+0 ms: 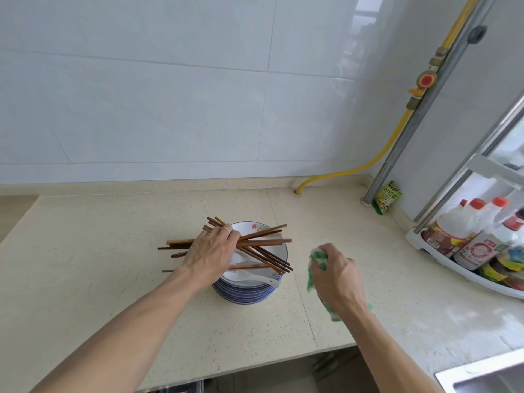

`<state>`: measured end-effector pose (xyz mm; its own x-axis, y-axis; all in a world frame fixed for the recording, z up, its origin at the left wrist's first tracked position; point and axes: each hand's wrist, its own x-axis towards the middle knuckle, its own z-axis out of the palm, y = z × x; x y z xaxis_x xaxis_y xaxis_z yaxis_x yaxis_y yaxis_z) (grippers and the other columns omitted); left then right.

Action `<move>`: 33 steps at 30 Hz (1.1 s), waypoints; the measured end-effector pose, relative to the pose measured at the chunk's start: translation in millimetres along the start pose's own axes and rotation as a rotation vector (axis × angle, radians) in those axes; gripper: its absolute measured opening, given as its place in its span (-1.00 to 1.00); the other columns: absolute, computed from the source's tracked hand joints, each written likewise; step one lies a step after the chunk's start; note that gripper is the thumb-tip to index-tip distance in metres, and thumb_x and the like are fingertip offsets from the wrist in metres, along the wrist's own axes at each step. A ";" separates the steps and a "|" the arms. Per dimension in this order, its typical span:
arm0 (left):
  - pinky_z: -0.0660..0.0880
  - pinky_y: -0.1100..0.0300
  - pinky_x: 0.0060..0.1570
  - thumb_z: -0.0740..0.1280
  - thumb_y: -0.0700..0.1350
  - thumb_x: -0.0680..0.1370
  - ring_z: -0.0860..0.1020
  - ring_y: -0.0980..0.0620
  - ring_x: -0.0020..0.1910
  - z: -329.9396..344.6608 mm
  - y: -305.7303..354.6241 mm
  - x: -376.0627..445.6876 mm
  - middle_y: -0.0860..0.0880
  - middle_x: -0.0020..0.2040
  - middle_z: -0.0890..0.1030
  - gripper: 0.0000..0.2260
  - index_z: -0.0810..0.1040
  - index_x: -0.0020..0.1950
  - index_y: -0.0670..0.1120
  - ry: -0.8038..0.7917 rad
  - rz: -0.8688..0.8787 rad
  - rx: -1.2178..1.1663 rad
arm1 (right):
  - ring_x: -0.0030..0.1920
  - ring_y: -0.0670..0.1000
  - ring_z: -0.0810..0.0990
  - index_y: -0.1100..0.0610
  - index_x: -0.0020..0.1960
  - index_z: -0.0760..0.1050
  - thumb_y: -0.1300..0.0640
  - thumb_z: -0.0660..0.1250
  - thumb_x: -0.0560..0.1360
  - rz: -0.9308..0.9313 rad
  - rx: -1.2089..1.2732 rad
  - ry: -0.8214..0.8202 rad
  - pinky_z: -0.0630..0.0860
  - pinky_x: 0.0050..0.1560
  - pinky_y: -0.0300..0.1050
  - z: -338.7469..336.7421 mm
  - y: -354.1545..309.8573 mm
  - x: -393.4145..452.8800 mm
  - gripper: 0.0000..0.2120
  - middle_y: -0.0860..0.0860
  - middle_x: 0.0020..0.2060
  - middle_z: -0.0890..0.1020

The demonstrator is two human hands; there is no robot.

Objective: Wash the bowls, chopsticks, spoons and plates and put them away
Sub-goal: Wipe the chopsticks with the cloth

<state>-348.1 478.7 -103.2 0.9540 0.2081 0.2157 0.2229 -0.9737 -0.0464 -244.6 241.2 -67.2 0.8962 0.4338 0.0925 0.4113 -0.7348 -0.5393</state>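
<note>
A stack of blue-rimmed white plates (243, 293) stands in the middle of the beige counter. Several brown wooden chopsticks (265, 242) lie criss-crossed on the top plate, and a white ceramic spoon (261, 277) rests at its near edge. My left hand (211, 251) lies over the left part of the chopsticks, fingers curled round the bundle. To the right of the plates, my right hand (337, 279) grips a green and white dishcloth (317, 259) just above the counter.
A white rack (459, 276) with several sauce bottles stands at the right. A green packet (387, 201) leans by a metal pipe in the back corner, beside a yellow gas hose (340, 174). A sink corner (482, 375) shows at bottom right. The counter's front edge (255, 367) runs below.
</note>
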 end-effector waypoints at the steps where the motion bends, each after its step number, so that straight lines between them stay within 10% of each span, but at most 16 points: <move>1: 0.45 0.06 -0.16 0.20 -0.34 0.55 0.58 -0.14 -0.03 -6.1 2.4 3.0 -0.15 0.18 0.52 -0.72 0.47 0.22 -0.12 0.017 -0.016 -0.042 | -0.35 0.00 0.59 0.18 0.26 0.46 0.16 0.24 0.61 0.015 0.053 0.030 0.59 -0.38 -0.05 -5.7 -5.6 2.5 -0.76 0.03 -0.20 0.60; 11: 0.39 0.24 -0.48 0.19 -0.15 0.70 0.54 0.06 -0.44 -87.1 51.8 33.3 -0.05 -0.28 0.62 -0.81 0.54 0.05 -0.21 -0.286 -0.410 -1.538 | -0.08 0.16 0.53 0.30 0.22 0.41 0.17 0.14 0.58 0.409 1.439 -0.084 0.59 -0.02 0.14 -36.6 -74.4 26.5 -0.72 0.21 -0.05 0.49; 17: 0.39 0.17 -0.47 0.11 -0.34 0.67 0.44 0.01 -0.49 -94.3 71.5 22.9 -0.12 -0.39 0.48 -0.82 0.50 0.03 -0.26 -0.426 -0.424 -1.576 | -0.19 0.15 0.49 0.21 -0.05 0.39 0.16 0.22 0.20 0.335 1.726 -0.375 0.50 -0.09 0.06 -42.2 -78.9 26.4 -0.67 0.16 -0.21 0.48; 25: 0.50 0.18 -0.39 0.23 -0.04 0.61 0.53 -0.03 -0.45 -111.1 77.0 10.8 -0.09 -0.36 0.47 -0.75 0.54 -0.13 -0.18 -0.777 -0.399 -1.818 | 0.04 0.32 0.63 0.38 0.18 0.50 0.25 0.46 0.42 0.283 1.658 -0.465 0.59 0.12 0.28 -23.3 -66.1 21.2 -0.61 0.37 0.03 0.61; 33: 0.42 0.30 -0.48 0.20 -0.14 0.69 0.60 0.03 -0.44 -88.8 70.2 -17.1 -0.05 -0.21 0.67 -0.86 0.51 0.18 -0.15 -0.430 -0.486 -1.464 | -0.29 0.12 0.69 0.27 -0.11 0.59 0.25 0.44 0.51 0.453 1.545 -0.122 0.64 -0.06 0.18 -21.9 -68.5 55.2 -0.91 0.19 -0.23 0.70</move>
<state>-366.6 398.6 -23.5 0.8925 0.2727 -0.3592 0.3742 -0.0032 0.9273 -219.7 304.0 -6.8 0.8427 0.4303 -0.3235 -0.4890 0.3607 -0.7942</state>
